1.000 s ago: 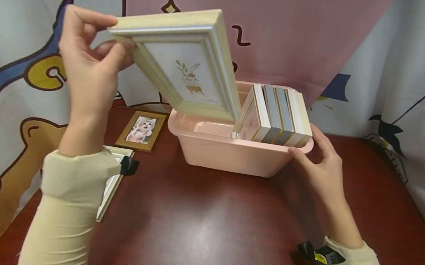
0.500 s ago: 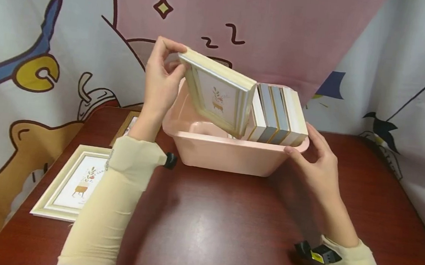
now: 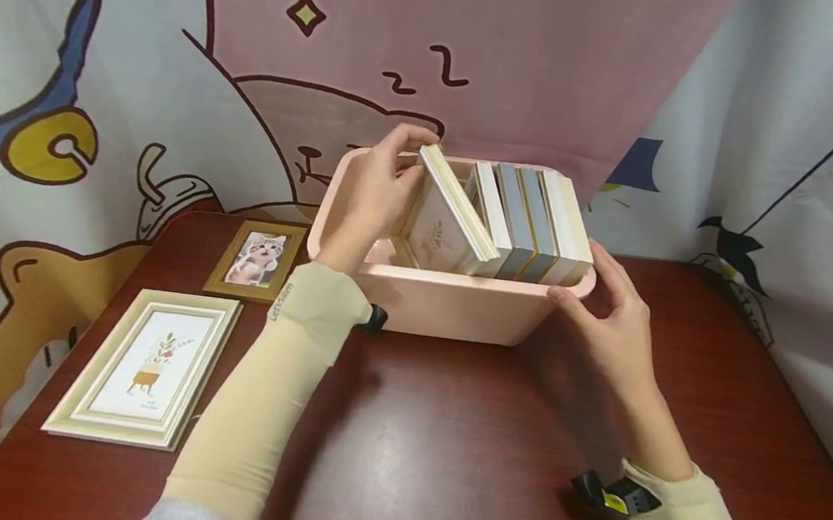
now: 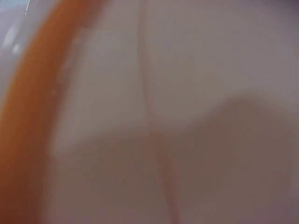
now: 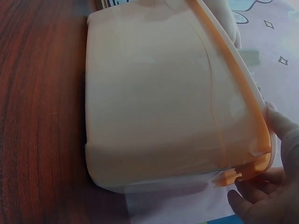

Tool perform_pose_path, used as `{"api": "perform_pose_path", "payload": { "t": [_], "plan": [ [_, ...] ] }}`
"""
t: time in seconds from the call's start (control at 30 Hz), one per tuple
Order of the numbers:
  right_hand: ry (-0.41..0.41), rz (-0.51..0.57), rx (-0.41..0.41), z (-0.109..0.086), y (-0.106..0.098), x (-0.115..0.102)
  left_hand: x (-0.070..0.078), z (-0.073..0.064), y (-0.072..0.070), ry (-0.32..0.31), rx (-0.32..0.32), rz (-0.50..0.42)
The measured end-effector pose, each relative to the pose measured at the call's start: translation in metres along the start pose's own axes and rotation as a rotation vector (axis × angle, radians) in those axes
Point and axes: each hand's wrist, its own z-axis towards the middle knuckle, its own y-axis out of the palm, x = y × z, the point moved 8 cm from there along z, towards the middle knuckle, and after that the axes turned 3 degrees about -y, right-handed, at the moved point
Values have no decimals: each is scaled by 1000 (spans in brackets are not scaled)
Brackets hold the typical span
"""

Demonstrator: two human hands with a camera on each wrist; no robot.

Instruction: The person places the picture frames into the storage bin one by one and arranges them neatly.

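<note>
My left hand [image 3: 377,200] pinches the upper corner of a cream picture frame [image 3: 459,200], which leans inside a pink plastic bin [image 3: 449,307]. The frame's lower right end sits by the bin's front rim, beside several upright frames [image 3: 526,211] with white, grey and cream edges. My right hand [image 3: 613,324] grips the bin's right corner, thumb on the front rim and fingers round the end. In the right wrist view, fingers of that hand [image 5: 275,186] curl under the rim. The left wrist view holds only the blurred bin wall [image 4: 117,93].
On the dark red table [image 3: 401,455], left of the bin, lies a cream frame [image 3: 147,365] with a plant picture. Behind it is a brown frame [image 3: 255,259] with a kitten photo. A cartoon-printed curtain [image 3: 316,48] hangs close behind the bin.
My left hand has brought the cream picture frame down and right, from above the bin into it. The frames lying on the table have come into full view. My right hand keeps its grip.
</note>
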Motion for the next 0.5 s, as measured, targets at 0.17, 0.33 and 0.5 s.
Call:
{"api": "perform_pose_path", "payload": {
  "t": [0.17, 0.33, 0.5],
  "plan": [
    [8, 12, 16, -1, -1, 1, -6, 0, 13, -44, -83, 56],
    [4, 20, 29, -1, -1, 1, -11, -5, 26, -58, -228, 73],
    [-2, 34, 32, 0, 1, 0, -10, -10, 40, 22, -355, 175]
  ]
}}
